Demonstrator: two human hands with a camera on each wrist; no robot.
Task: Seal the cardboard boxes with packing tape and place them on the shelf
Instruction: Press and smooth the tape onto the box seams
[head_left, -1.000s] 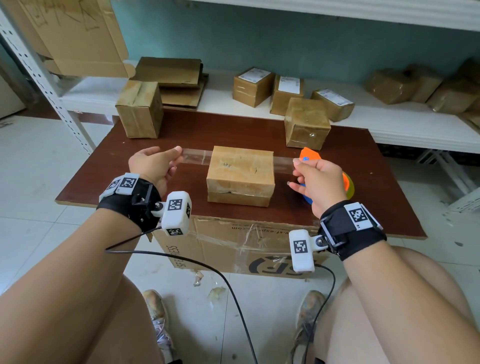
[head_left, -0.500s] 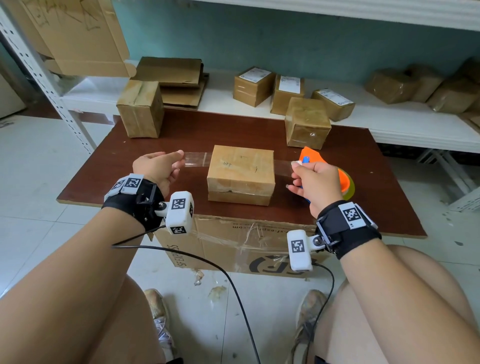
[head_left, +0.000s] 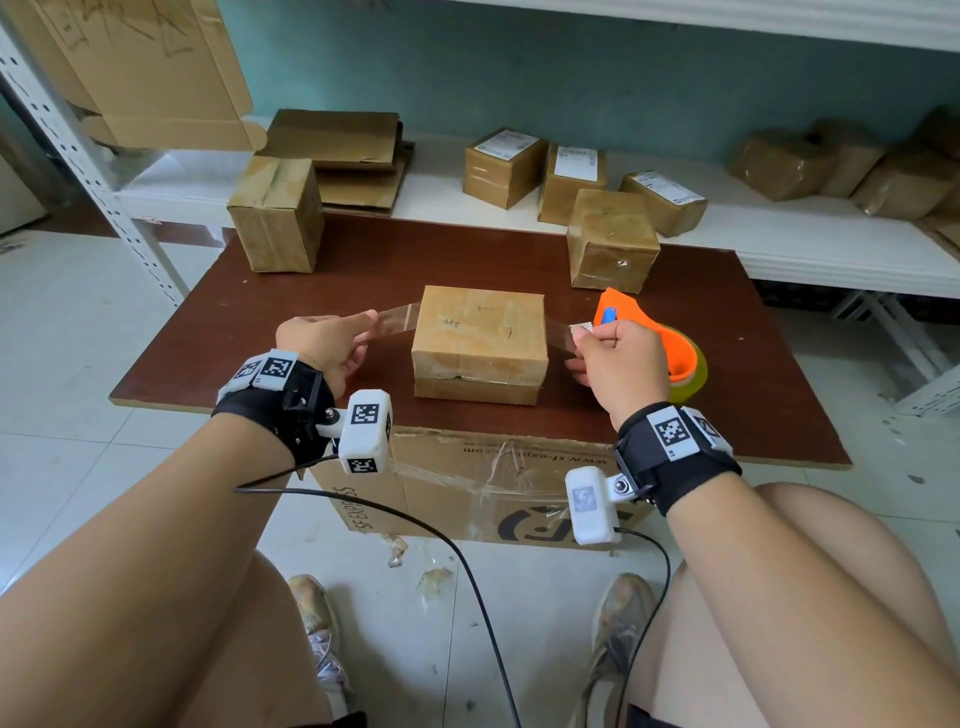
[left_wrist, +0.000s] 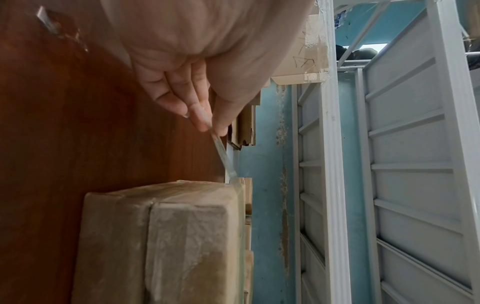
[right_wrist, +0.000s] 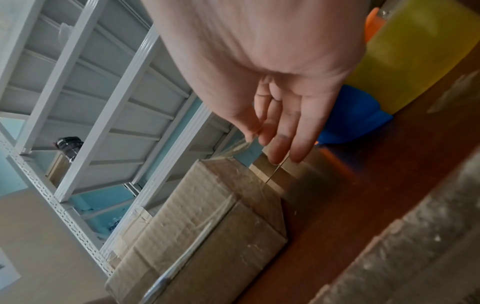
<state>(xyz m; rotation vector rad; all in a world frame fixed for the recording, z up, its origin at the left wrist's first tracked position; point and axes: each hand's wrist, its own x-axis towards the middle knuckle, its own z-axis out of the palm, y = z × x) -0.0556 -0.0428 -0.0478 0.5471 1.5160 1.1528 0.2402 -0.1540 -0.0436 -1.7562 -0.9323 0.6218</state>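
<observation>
A flat cardboard box (head_left: 480, 332) lies in the middle of the brown table (head_left: 311, 291). A clear tape strip (head_left: 397, 318) runs across its top and sticks out on both sides. My left hand (head_left: 371, 319) pinches the left end between thumb and fingers, just left of the box (left_wrist: 168, 236); the tape strip (left_wrist: 223, 156) slants down to the box edge. My right hand (head_left: 584, 332) pinches the right end of the tape strip (right_wrist: 233, 149) beside the box (right_wrist: 207, 226). Behind that hand, the orange tape dispenser (head_left: 670, 348) with its yellowish roll (right_wrist: 415, 51) sits on the table.
Two more taped boxes stand on the table, one at the back left (head_left: 275, 215) and one at the back right (head_left: 613, 239). The white shelf (head_left: 779, 244) behind holds labelled boxes, flattened cardboard and wrapped parcels. A large carton (head_left: 467, 483) sits under the table's front edge.
Both hands have edged slightly inward toward the box while keeping the tape stretched over it. The box and the dispenser have stayed put.
</observation>
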